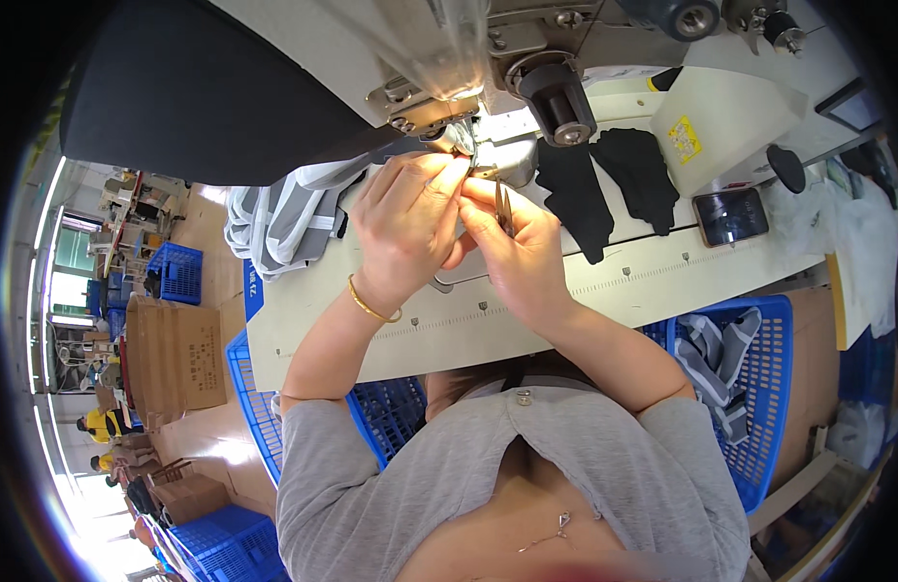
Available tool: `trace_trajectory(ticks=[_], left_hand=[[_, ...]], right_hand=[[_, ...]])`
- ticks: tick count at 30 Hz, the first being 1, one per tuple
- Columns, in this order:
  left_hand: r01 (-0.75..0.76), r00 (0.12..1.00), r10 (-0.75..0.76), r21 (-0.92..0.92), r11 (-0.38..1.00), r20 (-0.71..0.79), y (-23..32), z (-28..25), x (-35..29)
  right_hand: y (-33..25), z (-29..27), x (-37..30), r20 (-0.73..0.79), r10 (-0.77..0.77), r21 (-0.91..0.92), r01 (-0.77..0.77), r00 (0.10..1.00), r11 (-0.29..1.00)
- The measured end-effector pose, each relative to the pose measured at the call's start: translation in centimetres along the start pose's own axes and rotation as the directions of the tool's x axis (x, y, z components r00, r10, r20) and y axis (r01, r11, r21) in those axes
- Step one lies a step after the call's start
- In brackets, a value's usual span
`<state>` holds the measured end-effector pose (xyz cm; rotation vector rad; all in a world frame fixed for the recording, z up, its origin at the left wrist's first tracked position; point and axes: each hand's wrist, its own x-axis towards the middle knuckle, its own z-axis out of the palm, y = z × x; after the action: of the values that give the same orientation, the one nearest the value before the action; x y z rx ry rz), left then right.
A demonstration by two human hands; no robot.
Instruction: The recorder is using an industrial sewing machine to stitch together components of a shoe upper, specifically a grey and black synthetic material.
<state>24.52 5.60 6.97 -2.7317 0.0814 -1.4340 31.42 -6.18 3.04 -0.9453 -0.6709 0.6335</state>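
Both hands meet under the head of a sewing machine (439, 102), close to its needle area. My left hand (405, 218), with a gold bangle at the wrist, is closed in a pinch; what lies between its fingertips is too small and hidden to make out. Tucked in my right hand (522, 254) is a pair of thread snips (504, 209), blades pointing up away from me. The right thumb and forefinger press together beside the left fingertips. Two cut black fabric pieces, one (577, 199) nearer my right hand and another (638, 179) beyond it, lie on the table.
Grey-and-white fabric pieces (294, 218) are heaped left on the pale table (371, 354), which has a printed ruler edge. A phone (730, 215) lies at right. Blue crates flank me; the right crate (769, 388) holds grey fabric. Cardboard boxes (177, 354) stand on the floor at left.
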Motion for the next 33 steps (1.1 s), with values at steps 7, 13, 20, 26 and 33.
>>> trace_trajectory(ticks=[7, 13, 20, 26, 33], left_hand=[[0.013, 0.997, -0.009, -0.044, 0.999, 0.075, 0.2, -0.6, -0.2], [-0.009, 0.995, 0.012, -0.036, 0.999, 0.095, 0.3, -0.7, -0.4], [0.003, 0.994, 0.002, -0.047, 0.999, 0.109, 0.5, -0.7, -0.5], [0.016, 0.999, -0.015, -0.026, 1.0, 0.049, 0.2, 0.3, -2.5], [0.183, 0.983, -0.183, 0.128, 0.975, -0.012, -0.1, 1.8, -3.6]], right_hand=[[-1.0, 0.2, -0.3, 0.012, 0.025, 0.018, -0.026, 1.0, 1.0], [-1.0, 0.2, -0.3, 0.001, 0.038, 0.029, -0.038, 0.999, 0.999], [-1.5, 0.1, -0.5, 0.012, 0.059, -0.023, -0.059, 0.998, 0.998], [-1.0, 0.0, -0.3, 0.008, 0.03, -0.016, -0.03, 1.0, 0.999], [-1.2, -1.1, -0.8, -0.026, 0.015, -0.158, -0.019, 1.0, 0.987]])
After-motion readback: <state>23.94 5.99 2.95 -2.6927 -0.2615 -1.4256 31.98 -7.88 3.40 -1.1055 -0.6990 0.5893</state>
